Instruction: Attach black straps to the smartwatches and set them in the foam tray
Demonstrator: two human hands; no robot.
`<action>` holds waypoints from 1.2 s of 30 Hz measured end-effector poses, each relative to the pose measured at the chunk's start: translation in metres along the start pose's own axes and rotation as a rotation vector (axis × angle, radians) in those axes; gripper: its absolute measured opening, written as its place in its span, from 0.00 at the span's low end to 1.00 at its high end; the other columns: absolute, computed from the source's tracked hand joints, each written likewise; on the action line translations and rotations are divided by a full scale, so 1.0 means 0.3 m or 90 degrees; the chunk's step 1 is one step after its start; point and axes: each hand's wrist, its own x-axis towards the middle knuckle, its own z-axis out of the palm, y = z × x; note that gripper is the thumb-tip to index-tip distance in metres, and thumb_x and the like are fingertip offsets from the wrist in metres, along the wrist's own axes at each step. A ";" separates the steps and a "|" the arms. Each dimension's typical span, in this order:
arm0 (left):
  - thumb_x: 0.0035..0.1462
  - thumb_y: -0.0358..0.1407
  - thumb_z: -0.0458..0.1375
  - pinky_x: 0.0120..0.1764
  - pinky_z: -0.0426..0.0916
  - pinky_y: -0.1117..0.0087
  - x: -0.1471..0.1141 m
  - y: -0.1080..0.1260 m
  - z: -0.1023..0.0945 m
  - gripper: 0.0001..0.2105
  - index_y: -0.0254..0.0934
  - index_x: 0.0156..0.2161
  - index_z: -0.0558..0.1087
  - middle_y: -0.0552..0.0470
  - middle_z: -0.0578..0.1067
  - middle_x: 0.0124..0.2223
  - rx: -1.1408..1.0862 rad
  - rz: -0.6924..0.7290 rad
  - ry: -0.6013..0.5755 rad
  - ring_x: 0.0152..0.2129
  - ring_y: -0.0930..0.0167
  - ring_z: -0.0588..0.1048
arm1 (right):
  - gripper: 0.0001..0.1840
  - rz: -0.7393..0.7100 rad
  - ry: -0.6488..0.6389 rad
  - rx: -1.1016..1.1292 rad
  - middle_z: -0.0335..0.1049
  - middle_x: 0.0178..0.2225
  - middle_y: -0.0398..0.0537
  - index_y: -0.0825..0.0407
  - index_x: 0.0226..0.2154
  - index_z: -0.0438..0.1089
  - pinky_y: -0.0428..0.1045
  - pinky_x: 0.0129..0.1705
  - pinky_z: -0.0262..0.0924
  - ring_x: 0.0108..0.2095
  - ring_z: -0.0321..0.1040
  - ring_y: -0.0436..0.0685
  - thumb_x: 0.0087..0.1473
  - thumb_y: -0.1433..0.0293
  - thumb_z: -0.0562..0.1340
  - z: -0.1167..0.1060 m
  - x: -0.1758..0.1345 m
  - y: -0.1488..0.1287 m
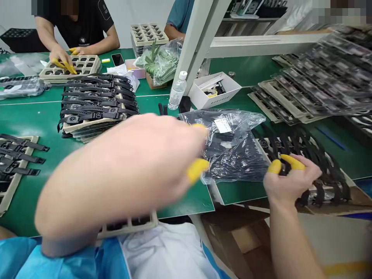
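- Head view, clock directions taken from the clear plastic bag (241, 161): it lies on the green worktop (37, 120), a white label (223, 125) on top and dark contents showing through.
- The left hand (180, 149), at 9 o'clock, is blurred by motion at the bag's left edge; thumb and finger, in yellow covers, stand apart. Whether it grips the plastic I cannot tell.
- The right hand (290, 182), at 4 o'clock, is by the bag's right edge, over rows of black-strapped watches (310, 145). Its covered thumb and forefinger are bent with a small gap between the tips; I cannot tell if anything is held there.
- The left forearm (116, 174) crosses the near side and blocks much of the worktop, partly hiding a pale tray (145, 226) at 8 o'clock.
- Between 9 and 10 o'clock, a stack of strapped watches (99, 99); beyond it a co-worker's hand (62, 60) reaches into another tray.
- At 10 o'clock, an upright bottle (177, 93).
- At 11 o'clock, a slanting white post (195, 42) blocks the view behind; an open white box (219, 99) sits beside it.
- At 2 o'clock, a leaning pile of trays (316, 79).
- At 6 o'clock, below the worktop edge, an open cardboard box (229, 248).
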 end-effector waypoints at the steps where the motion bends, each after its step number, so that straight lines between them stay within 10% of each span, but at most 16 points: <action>1: 0.67 0.50 0.57 0.49 0.77 0.58 0.026 -0.024 -0.013 0.17 0.38 0.48 0.76 0.52 0.79 0.37 0.049 0.000 -0.015 0.44 0.58 0.82 | 0.17 -0.048 0.010 0.054 0.71 0.44 0.74 0.56 0.45 0.76 0.68 0.45 0.70 0.46 0.73 0.77 0.53 0.69 0.64 0.001 0.005 -0.065; 7: 0.67 0.36 0.54 0.45 0.73 0.64 0.121 -0.289 0.208 0.11 0.34 0.48 0.76 0.45 0.80 0.43 0.254 -0.113 -0.063 0.43 0.60 0.80 | 0.15 -0.163 -0.320 0.348 0.74 0.49 0.60 0.52 0.53 0.71 0.57 0.55 0.69 0.52 0.73 0.65 0.66 0.68 0.57 0.057 0.055 -0.660; 12: 0.68 0.29 0.51 0.43 0.71 0.64 0.130 -0.392 0.425 0.12 0.29 0.46 0.77 0.37 0.77 0.47 0.314 -0.139 -0.080 0.49 0.56 0.74 | 0.19 -0.092 -0.635 0.118 0.71 0.52 0.64 0.58 0.55 0.69 0.56 0.48 0.67 0.49 0.74 0.68 0.68 0.64 0.56 0.219 0.132 -0.944; 25: 0.66 0.25 0.51 0.41 0.72 0.59 0.148 -0.423 0.454 0.10 0.29 0.43 0.76 0.37 0.77 0.44 0.224 -0.110 -0.011 0.47 0.54 0.76 | 0.04 0.030 -0.670 0.178 0.71 0.42 0.57 0.50 0.40 0.65 0.55 0.44 0.62 0.45 0.73 0.67 0.64 0.67 0.59 0.362 0.097 -0.964; 30: 0.70 0.36 0.53 0.37 0.72 0.64 0.148 -0.455 0.417 0.09 0.35 0.50 0.70 0.43 0.79 0.43 0.050 -0.161 0.066 0.39 0.60 0.79 | 0.12 0.312 -0.585 0.614 0.72 0.32 0.46 0.46 0.40 0.57 0.54 0.38 0.65 0.34 0.72 0.61 0.64 0.58 0.60 0.296 0.117 -0.999; 36: 0.68 0.30 0.49 0.44 0.75 0.65 0.189 -0.472 0.574 0.13 0.37 0.55 0.63 0.45 0.78 0.45 -0.426 -0.062 0.217 0.39 0.67 0.79 | 0.20 0.487 -0.721 1.088 0.69 0.28 0.39 0.46 0.39 0.63 0.46 0.21 0.58 0.21 0.61 0.50 0.59 0.50 0.67 0.181 -0.028 -1.120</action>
